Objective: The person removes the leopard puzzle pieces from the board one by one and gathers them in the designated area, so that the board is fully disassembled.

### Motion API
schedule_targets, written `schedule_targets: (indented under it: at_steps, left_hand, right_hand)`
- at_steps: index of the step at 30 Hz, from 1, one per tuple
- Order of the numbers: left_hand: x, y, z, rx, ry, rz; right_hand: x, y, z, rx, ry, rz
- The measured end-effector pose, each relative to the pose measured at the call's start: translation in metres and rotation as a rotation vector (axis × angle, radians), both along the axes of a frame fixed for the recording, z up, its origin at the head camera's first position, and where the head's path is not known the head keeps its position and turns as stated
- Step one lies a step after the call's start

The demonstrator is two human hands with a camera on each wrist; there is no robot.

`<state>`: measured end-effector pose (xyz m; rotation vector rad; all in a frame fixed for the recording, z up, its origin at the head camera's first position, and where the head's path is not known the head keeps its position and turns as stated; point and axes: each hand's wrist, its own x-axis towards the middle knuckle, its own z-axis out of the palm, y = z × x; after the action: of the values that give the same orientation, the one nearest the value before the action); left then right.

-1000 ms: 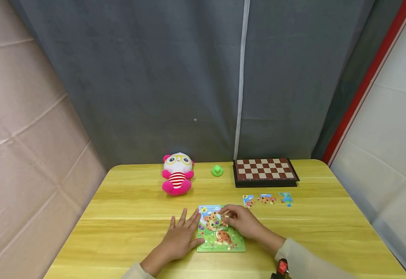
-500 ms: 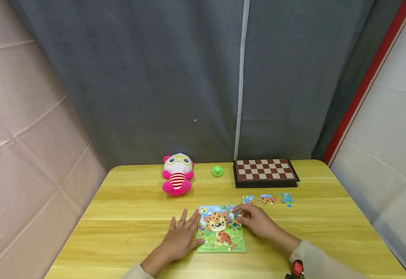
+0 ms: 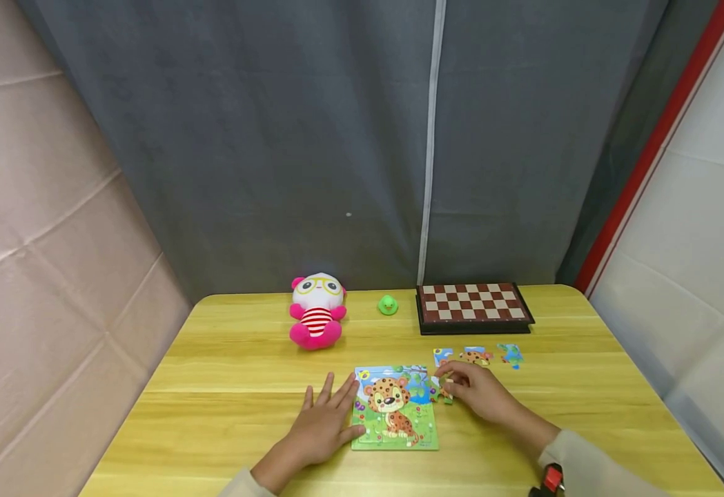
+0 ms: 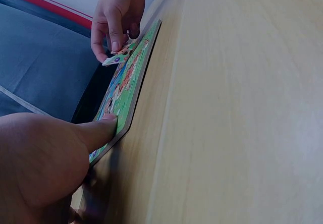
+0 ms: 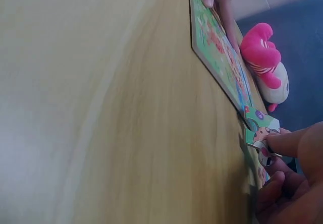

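Note:
My left hand (image 3: pixel 321 428) lies with spread fingers at the left side of a jigsaw puzzle board (image 3: pixel 424 440) showing a cartoon leopard. In the left wrist view its thumb (image 4: pixel 103 130) presses on the board's edge. My right hand (image 3: pixel 486 397) pinches a jigsaw piece (image 3: pixel 439 392) just off the board's right edge, between thumb and fingers. The right wrist view shows this piece (image 5: pixel 260 125) tilted, with green, purple and spotted orange parts. Its far side is covered by the fingers.
Three loose jigsaw pieces lie beyond the right hand, the rightmost a blue-green piece (image 3: pixel 511 355). Along the table's back stand a pink plush panda (image 3: pixel 316 310), a green toy duck (image 3: pixel 388 305) and a chessboard box (image 3: pixel 475 307). A grey curtain (image 3: pixel 275 152) hangs behind.
My right hand has moved right with the jigsaw piece, from over the leopard's face to just past the board's right edge. The left hand has stayed in place.

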<state>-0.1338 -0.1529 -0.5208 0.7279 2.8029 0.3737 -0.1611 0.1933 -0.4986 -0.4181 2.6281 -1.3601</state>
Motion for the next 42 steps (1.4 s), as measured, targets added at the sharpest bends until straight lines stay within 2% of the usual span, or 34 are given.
schedule_targets:
  at_steps: [6, 18, 31, 42]
  left_hand:
    - [0.001, 0.000, 0.002, 0.002, -0.006, 0.001]
    - [0.001, 0.000, 0.002, 0.000, 0.009, -0.005]
    - [0.000, 0.000, 0.000, 0.000, 0.015, -0.004]
    - [0.000, 0.001, 0.002, 0.002, 0.007, -0.003]
  right_hand:
    - [-0.001, 0.008, -0.007, 0.030, 0.041, 0.016]
    - [0.001, 0.010, -0.010, 0.075, 0.098, 0.041]
    - [0.000, 0.013, -0.011, 0.131, 0.099, 0.055]
    - [0.000, 0.014, -0.012, 0.110, 0.084, 0.056]
